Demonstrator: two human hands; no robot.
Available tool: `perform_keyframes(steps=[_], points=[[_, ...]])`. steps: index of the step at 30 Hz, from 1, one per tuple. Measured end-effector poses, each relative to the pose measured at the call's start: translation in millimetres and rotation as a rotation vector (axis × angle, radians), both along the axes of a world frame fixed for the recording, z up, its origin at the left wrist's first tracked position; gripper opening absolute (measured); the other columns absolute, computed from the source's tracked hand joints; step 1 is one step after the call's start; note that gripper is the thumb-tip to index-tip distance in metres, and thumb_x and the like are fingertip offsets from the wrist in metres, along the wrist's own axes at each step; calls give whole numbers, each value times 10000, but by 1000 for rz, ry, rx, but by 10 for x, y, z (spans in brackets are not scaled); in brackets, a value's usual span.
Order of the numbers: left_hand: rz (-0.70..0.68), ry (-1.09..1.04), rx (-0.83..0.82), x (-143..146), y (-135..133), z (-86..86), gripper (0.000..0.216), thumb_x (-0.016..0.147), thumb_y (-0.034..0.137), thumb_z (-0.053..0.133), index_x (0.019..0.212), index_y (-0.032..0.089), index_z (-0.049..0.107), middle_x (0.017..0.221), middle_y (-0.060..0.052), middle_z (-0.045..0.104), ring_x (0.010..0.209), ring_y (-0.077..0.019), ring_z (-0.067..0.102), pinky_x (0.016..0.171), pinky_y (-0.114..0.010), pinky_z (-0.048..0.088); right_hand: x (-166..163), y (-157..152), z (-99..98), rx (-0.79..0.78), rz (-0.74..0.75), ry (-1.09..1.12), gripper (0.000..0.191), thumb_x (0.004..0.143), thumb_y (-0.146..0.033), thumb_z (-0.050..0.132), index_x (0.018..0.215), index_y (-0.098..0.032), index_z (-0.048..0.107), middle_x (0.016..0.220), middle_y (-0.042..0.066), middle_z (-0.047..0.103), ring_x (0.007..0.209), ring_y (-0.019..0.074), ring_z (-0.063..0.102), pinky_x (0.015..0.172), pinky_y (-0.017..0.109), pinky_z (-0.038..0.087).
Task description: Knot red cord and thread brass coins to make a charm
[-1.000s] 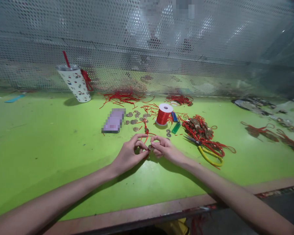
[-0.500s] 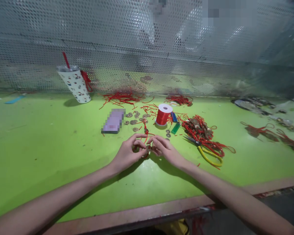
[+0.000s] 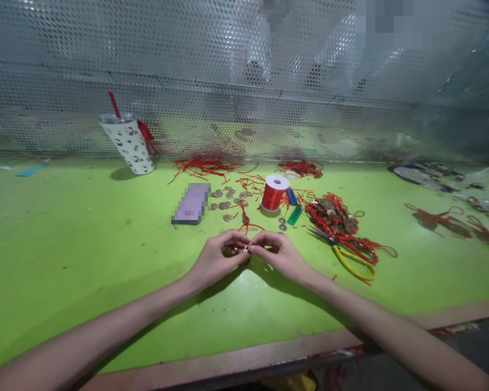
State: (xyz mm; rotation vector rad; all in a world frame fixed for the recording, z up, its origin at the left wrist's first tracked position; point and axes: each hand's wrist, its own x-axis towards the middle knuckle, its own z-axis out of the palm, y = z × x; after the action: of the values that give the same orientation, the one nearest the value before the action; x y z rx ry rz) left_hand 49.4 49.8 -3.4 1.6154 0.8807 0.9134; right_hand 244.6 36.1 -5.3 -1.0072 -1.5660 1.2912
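The left hand (image 3: 214,258) and right hand (image 3: 284,259) meet at the fingertips, both pinched on a coin (image 3: 246,248) that is mostly hidden; knotted cord (image 3: 245,220) lies on the table (image 3: 85,233) just beyond them. Further back, loose coins (image 3: 224,205) lie between a blurred lilac slab (image 3: 192,204) and a red spool (image 3: 273,196); to the right, scissors (image 3: 332,240) touch a heap of corded coins (image 3: 334,215).

A green table (image 3: 85,241) carries a tumbler (image 3: 128,145), red spool (image 3: 274,195), loose coins (image 3: 224,205), corded coins (image 3: 332,213) and yellow-handled scissors (image 3: 332,240)
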Motion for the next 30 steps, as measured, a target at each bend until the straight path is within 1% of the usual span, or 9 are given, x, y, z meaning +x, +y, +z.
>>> perform_keyframes(steps=[3,7,11,14,16,18,20,25,30], points=[[-17,-2,18,-11,8,-38,215,802,243,762,996,169,707,958,-59,747,881,-193,708,778,-322,577,6,2,-3,-19,1,16,183,885,-364,695,862,-183,676,827,18,670,761,154,616,714,299,481],[-26,-1,23,-19,6,-54,202,830,274,751,998,169,711,966,-65,752,868,-197,714,770,-333,588,19,0,-24,-9,17,-13,184,907,-366,675,874,-186,673,809,14,650,738,150,588,684,295,453],[-30,61,69,-18,-9,-2,187,828,222,737,1006,170,715,947,-53,755,841,-183,706,754,-312,573,37,-8,-12,120,-85,-128,176,921,-375,668,884,-203,680,835,20,607,738,155,546,643,295,418],[-46,124,139,-23,-11,34,167,845,199,711,1011,174,708,934,-38,749,830,-171,697,743,-293,555,43,-21,12,185,-126,-83,170,933,-384,657,900,-217,660,934,36,607,841,170,562,689,298,443],[-45,177,219,-31,1,39,148,855,183,694,1003,175,699,938,-36,738,833,-170,687,750,-295,541,36,-39,20,115,-101,3,183,945,-404,642,930,-222,633,895,23,612,769,152,558,638,282,443],[-36,241,307,-42,23,28,128,855,170,686,983,177,690,935,-36,720,838,-175,669,765,-308,528,22,-64,25,16,-72,90,212,952,-431,629,952,-222,597,813,-1,613,620,121,510,538,261,402],[-37,298,381,-52,54,4,119,855,167,683,973,183,681,940,-41,698,862,-187,649,792,-327,517,7,-91,39,-32,-69,152,233,952,-445,625,947,-220,568,760,-16,613,536,102,456,483,250,360],[-33,415,495,-55,157,-50,105,868,193,668,973,199,669,939,-49,655,922,-219,598,805,-356,489,-3,-154,153,29,-71,164,211,939,-402,649,903,-209,572,705,-26,602,588,108,508,545,256,399],[11,464,505,-22,288,-44,106,876,213,638,974,192,671,954,-56,633,924,-225,585,794,-354,483,7,-204,191,9,2,113,233,921,-429,657,888,-209,588,695,-28,581,614,119,542,583,270,436]])
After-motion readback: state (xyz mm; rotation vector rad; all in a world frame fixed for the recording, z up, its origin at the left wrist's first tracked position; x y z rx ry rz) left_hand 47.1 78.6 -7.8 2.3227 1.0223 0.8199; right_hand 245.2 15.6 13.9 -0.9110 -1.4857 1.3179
